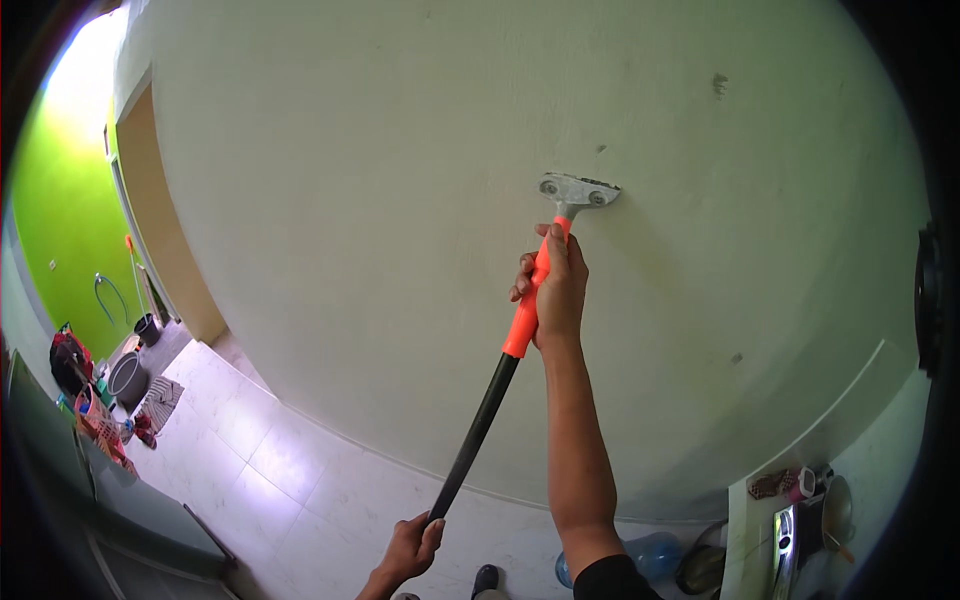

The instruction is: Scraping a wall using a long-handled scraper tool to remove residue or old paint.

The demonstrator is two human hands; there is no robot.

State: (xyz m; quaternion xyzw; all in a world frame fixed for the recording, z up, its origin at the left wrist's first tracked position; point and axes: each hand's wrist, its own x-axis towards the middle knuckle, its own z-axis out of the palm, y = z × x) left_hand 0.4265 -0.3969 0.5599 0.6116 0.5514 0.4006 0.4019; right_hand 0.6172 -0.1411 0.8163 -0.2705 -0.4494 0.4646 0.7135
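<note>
A long-handled scraper (523, 325) slants up across the view, with an orange grip, a black lower shaft and a grey metal head (578, 191). Its head lies at the pale, plastered wall (380, 200), close to a small dark spot. My right hand (560, 285) is wrapped round the orange grip just below the head, arm stretched upward. Lower down, my left hand (410, 548) closes on the end of the black shaft. A few dark marks (720, 85) show on the wall to the upper right.
At lower right, a blue water bottle (655, 555) lies on the floor beside a counter with a stove (785, 540) and a pan (838, 512). To the left are a doorway (165, 200), a grey basin (128, 378), a pink basket (100, 425) and white floor tiles (285, 465).
</note>
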